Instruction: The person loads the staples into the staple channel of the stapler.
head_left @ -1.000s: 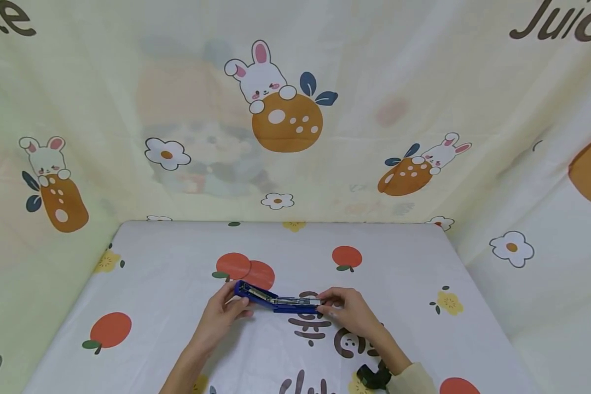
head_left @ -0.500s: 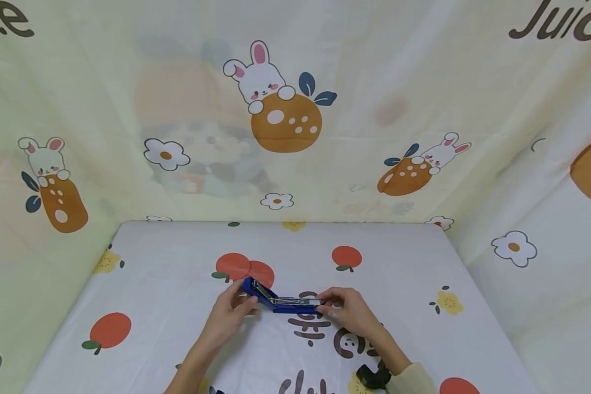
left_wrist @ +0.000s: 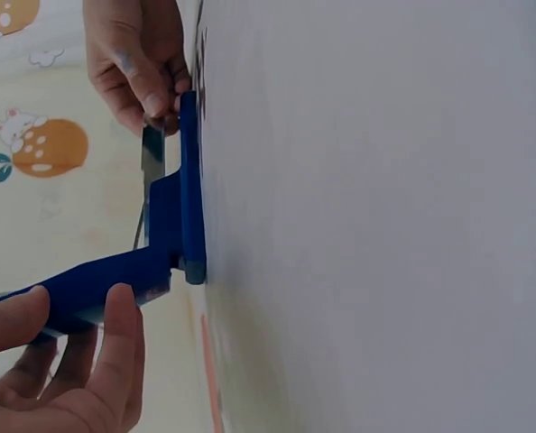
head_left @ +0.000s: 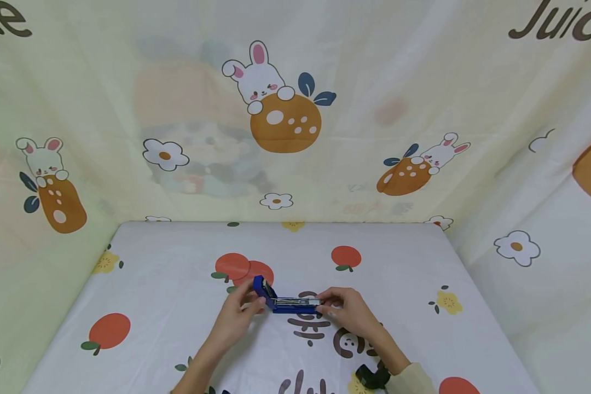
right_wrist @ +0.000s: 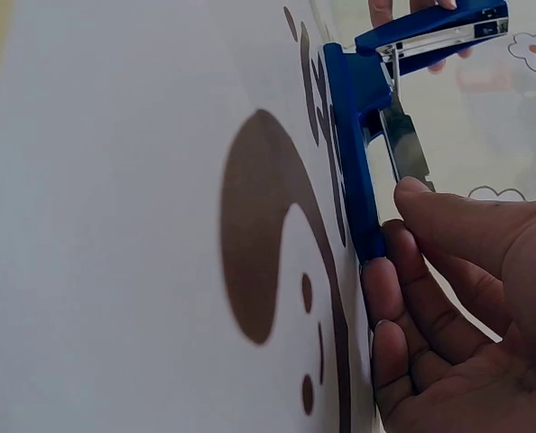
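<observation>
A blue stapler (head_left: 293, 308) lies opened up on the patterned tablecloth, its metal staple channel (right_wrist: 407, 142) exposed. My left hand (head_left: 236, 317) pinches the stapler's raised top cover (left_wrist: 106, 284) between thumb and fingers, and the cover tilts up and back to the left. At the other end, my right hand (head_left: 347, 311) holds the front of the stapler. In the right wrist view, the right thumb presses the tip of the metal channel while the fingers (right_wrist: 383, 289) lie against the end of the blue base (right_wrist: 354, 162).
The white tablecloth (head_left: 399, 295) carries printed fruit, flowers and lettering. Printed curtains (head_left: 192, 98) stand behind and at both sides of the table. A black curved strap (head_left: 372, 376) shows by the right wrist, next to a pale sleeve (head_left: 413, 380).
My left hand has moved right and slightly up, swinging the stapler's top cover steeper toward upright. The right hand and the base have stayed in place.
</observation>
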`<move>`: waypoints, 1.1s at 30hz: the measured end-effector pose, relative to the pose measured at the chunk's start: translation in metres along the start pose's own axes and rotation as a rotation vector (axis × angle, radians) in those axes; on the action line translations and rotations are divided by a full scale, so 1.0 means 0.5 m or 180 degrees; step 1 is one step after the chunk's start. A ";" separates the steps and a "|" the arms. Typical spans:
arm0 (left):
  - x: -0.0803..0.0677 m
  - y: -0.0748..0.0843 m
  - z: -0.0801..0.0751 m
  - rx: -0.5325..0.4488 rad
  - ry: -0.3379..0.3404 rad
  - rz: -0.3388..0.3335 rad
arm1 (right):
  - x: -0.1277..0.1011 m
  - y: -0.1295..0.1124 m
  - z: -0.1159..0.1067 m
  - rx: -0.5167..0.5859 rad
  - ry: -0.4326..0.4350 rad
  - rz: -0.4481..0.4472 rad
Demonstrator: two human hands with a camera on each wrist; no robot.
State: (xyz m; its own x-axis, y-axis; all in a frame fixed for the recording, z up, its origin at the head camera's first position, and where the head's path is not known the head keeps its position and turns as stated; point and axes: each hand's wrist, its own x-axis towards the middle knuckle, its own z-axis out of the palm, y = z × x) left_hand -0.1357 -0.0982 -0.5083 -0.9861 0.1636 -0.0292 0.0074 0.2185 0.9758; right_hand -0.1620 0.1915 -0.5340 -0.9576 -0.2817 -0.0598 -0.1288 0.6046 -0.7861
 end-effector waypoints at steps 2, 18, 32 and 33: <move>0.000 -0.001 0.004 0.0083 0.0016 -0.0021 | 0.000 -0.001 0.000 0.0004 -0.0002 -0.0007; 0.003 0.003 0.017 0.0367 0.0067 -0.0031 | 0.001 -0.002 -0.003 0.0013 -0.0011 -0.0041; 0.005 0.002 0.028 0.0433 0.0007 0.0068 | 0.003 0.002 -0.001 0.0024 -0.0002 -0.0084; 0.006 0.002 0.029 0.0430 0.0001 0.0080 | 0.003 0.002 -0.001 0.0024 0.0003 -0.0097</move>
State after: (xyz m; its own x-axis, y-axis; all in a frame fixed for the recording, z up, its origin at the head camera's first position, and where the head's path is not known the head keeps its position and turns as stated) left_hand -0.1361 -0.0837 -0.5105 -0.9854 0.1702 -0.0051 0.0542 0.3420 0.9381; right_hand -0.1637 0.1921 -0.5347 -0.9535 -0.2993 -0.0352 -0.1559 0.5901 -0.7921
